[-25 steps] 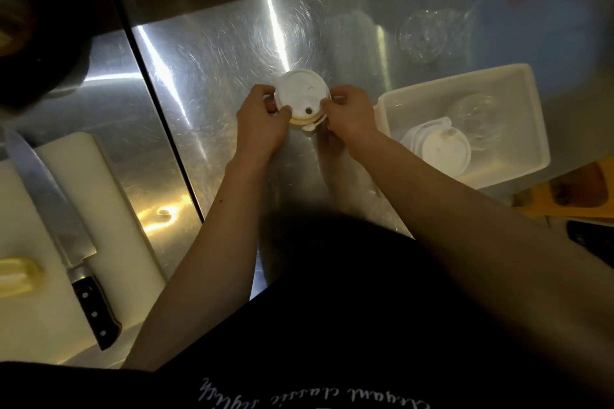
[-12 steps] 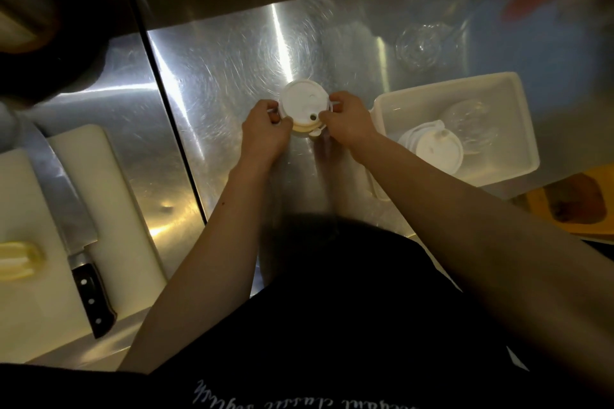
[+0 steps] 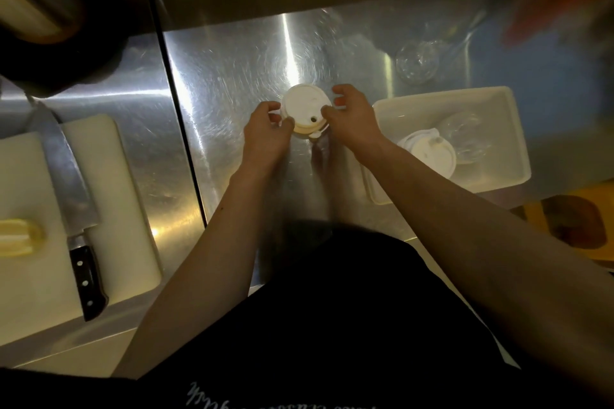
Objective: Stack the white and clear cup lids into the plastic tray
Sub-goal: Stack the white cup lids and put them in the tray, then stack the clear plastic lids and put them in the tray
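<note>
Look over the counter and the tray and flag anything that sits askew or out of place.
The white lids between the left hand and right hand are not square: lower ones stick out at the near edge. One clear lid lies alone on the steel counter, outside the tray.

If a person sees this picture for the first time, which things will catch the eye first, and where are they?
First, the small stack of white lids at the centre of the steel counter, gripped between the left hand and the right hand. To its right stands the plastic tray, already holding white lids and clear ones. At far left, a large knife lies on a white cutting board.
</note>
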